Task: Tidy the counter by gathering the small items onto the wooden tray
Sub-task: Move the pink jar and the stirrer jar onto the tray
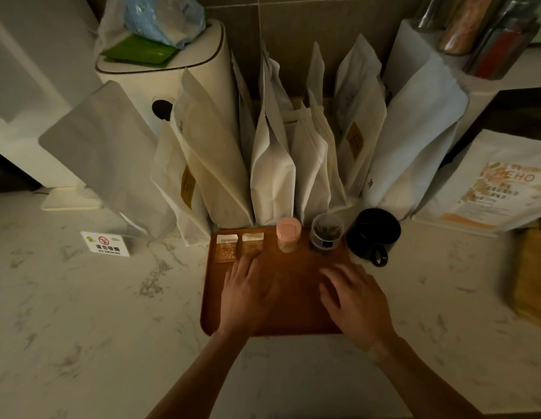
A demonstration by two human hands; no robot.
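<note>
Hands rest flat and spread, empty, on the reddish-brown wooden tray (pixel 293 313) at centre frame, left hand (pixel 248 293) beside right hand (pixel 355 303). Along the tray's far edge, left to right, lie two small brown-and-white paper sachets (pixel 240 246), a pink-lidded little jar (pixel 288 238) and a clear round tub of dark bits (pixel 325 234). Gathering looks nearly done: a small white no-smoking sign (pixel 107 244) at left and a black mug (pixel 372 235) just right of the tray remain on the marble counter (pixel 82 328).

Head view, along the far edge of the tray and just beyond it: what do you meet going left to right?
No-smoking sign → first sachet → second sachet → pink-lidded jar → clear jar → black mug.
</note>
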